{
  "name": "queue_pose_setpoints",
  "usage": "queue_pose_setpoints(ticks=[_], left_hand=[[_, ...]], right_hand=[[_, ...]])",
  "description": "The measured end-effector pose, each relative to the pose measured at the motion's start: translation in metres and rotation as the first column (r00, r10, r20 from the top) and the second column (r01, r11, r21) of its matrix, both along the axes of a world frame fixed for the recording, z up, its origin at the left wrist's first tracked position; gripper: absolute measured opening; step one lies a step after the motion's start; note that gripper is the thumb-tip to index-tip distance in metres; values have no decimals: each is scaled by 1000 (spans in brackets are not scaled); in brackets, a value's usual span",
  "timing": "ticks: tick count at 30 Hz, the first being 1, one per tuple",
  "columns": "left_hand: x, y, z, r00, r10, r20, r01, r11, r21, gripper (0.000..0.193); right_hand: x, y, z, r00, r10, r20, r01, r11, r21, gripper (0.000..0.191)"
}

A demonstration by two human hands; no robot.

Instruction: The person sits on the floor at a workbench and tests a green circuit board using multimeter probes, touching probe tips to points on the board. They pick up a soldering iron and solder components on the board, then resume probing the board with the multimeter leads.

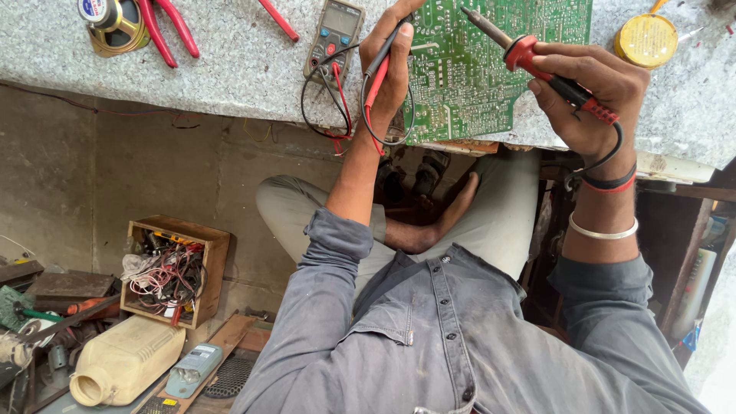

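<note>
A green circuit board (468,73) lies solder side up on the granite counter (230,73). My left hand (389,65) rests at the board's left edge and grips the red and black meter probes (377,80). Their leads loop down to a grey multimeter (334,34) just left of that hand. My right hand (590,96) holds a soldering iron (529,54) by its red handle. The iron's metal tip points up-left over the board, at about its middle.
Red-handled pliers (165,27) and a small speaker (115,23) lie at the counter's far left. A round yellow tin (648,40) sits right of the board. On the floor stand a wooden box of wires (172,272) and a cream plastic jug (123,360).
</note>
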State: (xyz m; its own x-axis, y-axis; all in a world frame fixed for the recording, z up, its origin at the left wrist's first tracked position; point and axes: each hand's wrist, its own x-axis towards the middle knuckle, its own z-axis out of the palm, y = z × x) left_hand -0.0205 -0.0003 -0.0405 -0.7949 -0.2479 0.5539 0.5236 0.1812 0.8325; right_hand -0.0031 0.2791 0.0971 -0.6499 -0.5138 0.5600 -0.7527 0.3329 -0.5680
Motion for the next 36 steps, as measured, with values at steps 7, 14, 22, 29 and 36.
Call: queue_pose_setpoints(ticks=[7,14,22,29,36], left_hand=[[-1,1,-5,1000,-14,-18,14,1000,-3,42],[-1,-1,1,999,-3,-43,3,1000,-4,39],[2,0,9,1000,-22,-8,22,1000,17,40],[2,-1,10,1000,-15,-24,15,1000,-9,42],[2,2,7,999,-2,50,2,1000,3,45]], right_hand=[[-3,-6,0,1000,4,-10,-4,1000,5,18],[0,-12,9,999,30,20,-30,999,33,18],[5,-10,14,999,28,28,-29,998,61,19],[2,-10,15,1000,24,-6,-24,998,53,19],[2,-15,13,1000,26,2,-26,998,57,20]])
